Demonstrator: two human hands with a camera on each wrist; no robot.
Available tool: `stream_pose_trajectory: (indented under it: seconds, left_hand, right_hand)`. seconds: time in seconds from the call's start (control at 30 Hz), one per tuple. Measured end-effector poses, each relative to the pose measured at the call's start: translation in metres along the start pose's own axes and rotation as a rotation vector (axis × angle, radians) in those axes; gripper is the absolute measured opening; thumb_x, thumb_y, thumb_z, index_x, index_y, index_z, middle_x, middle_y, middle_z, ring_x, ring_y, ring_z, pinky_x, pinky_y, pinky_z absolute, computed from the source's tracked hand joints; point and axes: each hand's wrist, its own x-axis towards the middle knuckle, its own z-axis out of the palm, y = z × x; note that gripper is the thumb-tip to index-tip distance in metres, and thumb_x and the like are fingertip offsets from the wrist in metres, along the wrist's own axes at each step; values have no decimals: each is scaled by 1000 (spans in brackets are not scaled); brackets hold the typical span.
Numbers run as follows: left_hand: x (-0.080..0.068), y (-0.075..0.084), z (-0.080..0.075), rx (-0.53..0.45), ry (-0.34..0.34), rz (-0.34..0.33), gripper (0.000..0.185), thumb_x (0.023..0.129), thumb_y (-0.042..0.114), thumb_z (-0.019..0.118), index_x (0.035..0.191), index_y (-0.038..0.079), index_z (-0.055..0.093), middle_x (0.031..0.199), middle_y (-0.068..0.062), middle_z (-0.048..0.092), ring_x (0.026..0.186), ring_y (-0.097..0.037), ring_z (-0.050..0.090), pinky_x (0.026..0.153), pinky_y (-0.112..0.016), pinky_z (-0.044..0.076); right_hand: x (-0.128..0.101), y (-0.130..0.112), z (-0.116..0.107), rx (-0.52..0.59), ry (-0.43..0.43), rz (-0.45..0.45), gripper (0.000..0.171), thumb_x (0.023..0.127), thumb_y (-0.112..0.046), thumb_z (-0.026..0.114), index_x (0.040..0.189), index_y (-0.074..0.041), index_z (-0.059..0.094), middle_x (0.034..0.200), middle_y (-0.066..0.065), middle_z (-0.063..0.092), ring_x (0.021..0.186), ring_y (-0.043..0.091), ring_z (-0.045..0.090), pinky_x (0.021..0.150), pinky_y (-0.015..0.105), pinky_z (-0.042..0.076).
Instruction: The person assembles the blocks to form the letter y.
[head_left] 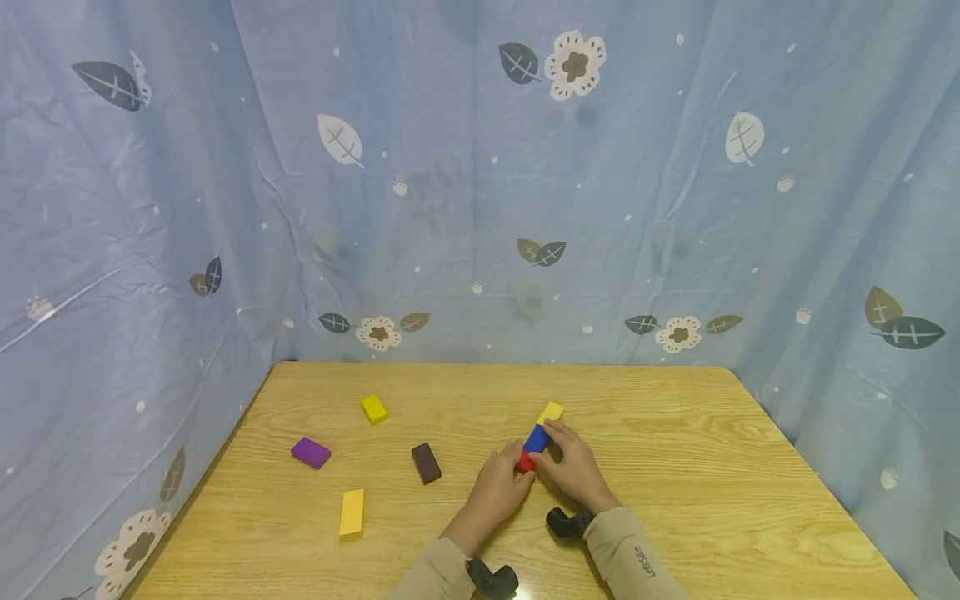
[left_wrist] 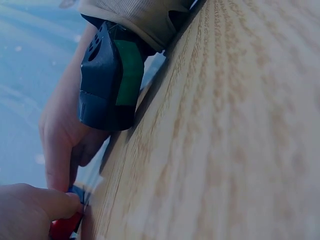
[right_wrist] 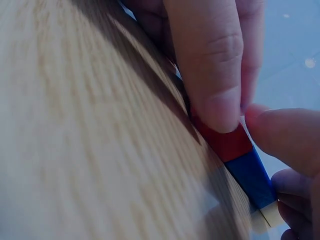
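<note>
A curtained-off booth (head_left: 802, 233) — patterned blue cloth (head_left: 450, 100) hangs behind and beside a wood-grain table (head_left: 712, 467).

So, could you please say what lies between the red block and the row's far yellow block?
A blue block lies between them, in line with both, as the head view shows.

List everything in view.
Red block: 1, red, row's near end
Blue block: 1, blue, row's middle
Pale block: 1, yellow, row's far end
Bright block: 1, yellow, far left
Purple block: 1, purple, left
Dark block: 1, brown, mid-left
Amber block: 1, amber, near left
Table: 1, tan, beneath
Curtain: count unclear, blue, surrounding
Wrist devices: 2, black, wrists
Sleeves: 2, beige, forearms
Left grip: 1, bare, on red block
Right grip: 1, bare, on blue block
</note>
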Motion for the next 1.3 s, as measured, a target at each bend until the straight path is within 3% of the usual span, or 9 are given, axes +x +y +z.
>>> stream_pose_trajectory:
  seconds: [0.47,0.8,1.3]
  left_hand:
    - [-2,-2,0,-18,-22,-52,58,86,20,70,134,-5,50,133,-23,54,122,-41,52,103,-55,40]
    - [-1,-2,-1,8,-14,-32,57,86,21,70,133,-6,50,132,-22,55,122,-36,54,105,-51,40]
    - [-3,0,-3,-3,-18,-28,58,85,20,70,133,-6,50,132,-24,55,122,-38,53,105,-52,40]
  right_hand:
    - [-1,1,1,4,-8,16,68,81,-39,73,131,3,53,138,22,50,128,41,45,105,55,38]
    - [0,1,1,22,-7,36,70,80,-38,75,132,2,53,139,21,48,130,41,42,107,56,36]
    - [1,3,3,-27,-15,-30,73,82,-40,71,133,8,49,141,24,45,132,43,39,106,56,35]
